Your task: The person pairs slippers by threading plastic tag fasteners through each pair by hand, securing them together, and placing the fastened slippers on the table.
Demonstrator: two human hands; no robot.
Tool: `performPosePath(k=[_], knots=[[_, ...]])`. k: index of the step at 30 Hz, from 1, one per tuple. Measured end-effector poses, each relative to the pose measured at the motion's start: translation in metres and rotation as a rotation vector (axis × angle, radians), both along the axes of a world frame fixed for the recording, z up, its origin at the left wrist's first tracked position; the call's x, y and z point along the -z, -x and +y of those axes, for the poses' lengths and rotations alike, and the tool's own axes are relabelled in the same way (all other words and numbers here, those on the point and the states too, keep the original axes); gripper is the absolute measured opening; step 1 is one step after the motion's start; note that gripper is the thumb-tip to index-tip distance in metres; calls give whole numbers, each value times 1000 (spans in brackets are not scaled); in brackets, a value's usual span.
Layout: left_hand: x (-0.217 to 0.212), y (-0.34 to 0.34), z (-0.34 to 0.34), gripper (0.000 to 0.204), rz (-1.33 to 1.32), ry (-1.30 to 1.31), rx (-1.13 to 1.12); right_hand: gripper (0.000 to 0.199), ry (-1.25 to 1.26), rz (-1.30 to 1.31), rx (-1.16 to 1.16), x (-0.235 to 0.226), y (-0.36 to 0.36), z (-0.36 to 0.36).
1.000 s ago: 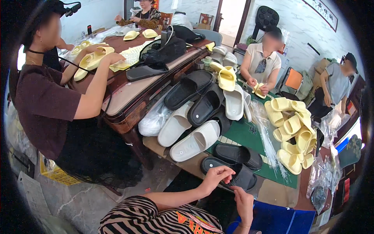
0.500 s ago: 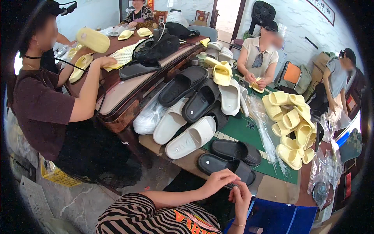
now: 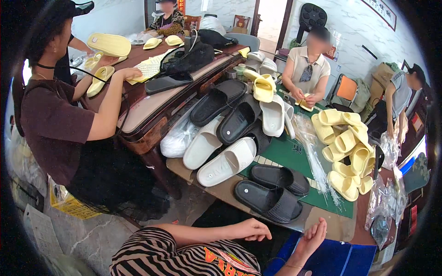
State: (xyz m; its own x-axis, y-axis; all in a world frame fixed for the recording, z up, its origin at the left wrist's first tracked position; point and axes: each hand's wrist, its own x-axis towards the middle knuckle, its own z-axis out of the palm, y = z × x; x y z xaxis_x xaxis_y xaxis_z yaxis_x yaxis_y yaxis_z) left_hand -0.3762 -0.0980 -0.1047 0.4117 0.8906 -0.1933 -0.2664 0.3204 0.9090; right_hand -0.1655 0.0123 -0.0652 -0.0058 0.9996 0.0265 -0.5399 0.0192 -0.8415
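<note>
My left hand (image 3: 252, 229) hovers just off the table's near edge, fingers loosely extended and nothing visible in them. To its right, my right hand (image 3: 314, 237) is raised above a blue surface, fingers pointing up and also holding nothing that I can see. Nearest to both lies a black slide slipper (image 3: 267, 201) on the table edge, with its mate (image 3: 280, 179) just behind it. Neither hand touches them. White slippers (image 3: 228, 162) and more black slippers (image 3: 218, 102) are heaped to the left.
Yellow slippers (image 3: 347, 149) are piled on the right, beside clear plastic bags (image 3: 384, 198). Thin clear strips (image 3: 315, 158) lie on the green mat (image 3: 294, 148). A co-worker (image 3: 308, 69) handles a yellow slipper across the table; another (image 3: 60, 106) holds yellow slippers at the left.
My hands were close together by the near black slipper; now they are apart and lower, the right one farther right. The person at the left has shifted the yellow slippers slightly.
</note>
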Motion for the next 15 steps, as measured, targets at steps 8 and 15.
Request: performPosePath(k=[8, 15], knots=[[-12, -44, 6, 24, 134, -200, 37, 17, -43, 21, -37, -23, 42, -24], [-17, 13, -19, 11, 1051, -898, -563, 22, -21, 59, 124, -9, -51, -12]])
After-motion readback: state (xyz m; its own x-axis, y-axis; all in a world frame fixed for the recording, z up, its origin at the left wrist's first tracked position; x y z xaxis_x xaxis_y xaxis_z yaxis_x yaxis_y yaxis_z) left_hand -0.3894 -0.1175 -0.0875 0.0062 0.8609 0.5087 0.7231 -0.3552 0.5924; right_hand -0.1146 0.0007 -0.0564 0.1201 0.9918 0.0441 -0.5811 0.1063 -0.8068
